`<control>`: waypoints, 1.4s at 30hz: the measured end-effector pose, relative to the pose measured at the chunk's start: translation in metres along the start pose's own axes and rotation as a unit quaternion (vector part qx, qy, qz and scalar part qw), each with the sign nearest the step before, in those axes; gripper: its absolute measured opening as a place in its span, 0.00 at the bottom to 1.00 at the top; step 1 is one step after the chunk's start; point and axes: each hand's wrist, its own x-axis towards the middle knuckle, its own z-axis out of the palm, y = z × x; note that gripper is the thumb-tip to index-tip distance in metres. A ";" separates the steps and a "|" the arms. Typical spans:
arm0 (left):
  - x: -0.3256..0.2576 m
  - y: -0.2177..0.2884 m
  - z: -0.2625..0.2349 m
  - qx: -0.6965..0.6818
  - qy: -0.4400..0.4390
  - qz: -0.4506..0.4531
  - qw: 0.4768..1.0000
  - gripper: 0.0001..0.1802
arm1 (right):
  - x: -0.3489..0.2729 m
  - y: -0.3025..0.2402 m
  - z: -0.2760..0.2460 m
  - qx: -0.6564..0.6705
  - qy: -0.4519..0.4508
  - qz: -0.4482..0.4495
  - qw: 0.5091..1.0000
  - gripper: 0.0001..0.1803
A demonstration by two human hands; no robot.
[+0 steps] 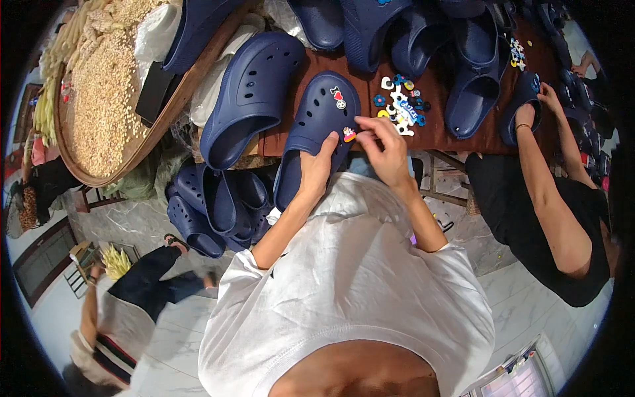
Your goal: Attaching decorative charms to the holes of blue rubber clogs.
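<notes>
A dark blue clog is tilted in front of me at the table's near edge. My left hand grips it, fingers inside the opening and thumb on the outer upper. A small pink and orange shoe charm sits on the clog's side, by that thumb. Further toward the toe is another charm with a red heart. My right hand is at the clog's right side, its thumb and index finger bent close together beside the pink charm; anything between them is hidden. Loose charms in several colours lie to the right.
Another blue clog stands at left, with more clogs along the brown tabletop and below it. A round tray of pale kernels holds a black phone. A co-worker's hands handle a clog at right.
</notes>
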 end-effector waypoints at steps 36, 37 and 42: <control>0.020 0.003 -0.022 -0.235 -0.126 -0.128 0.955 0.22 | 0.029 0.016 0.017 0.004 0.029 -0.046 0.998 0.14; 0.020 0.002 -0.021 -0.237 -0.122 -0.128 0.955 0.21 | 0.027 0.018 0.018 0.026 0.044 -0.039 0.998 0.13; 0.022 0.001 -0.022 -0.241 -0.119 -0.136 0.954 0.20 | 0.023 0.028 0.025 0.070 0.065 -0.049 0.994 0.14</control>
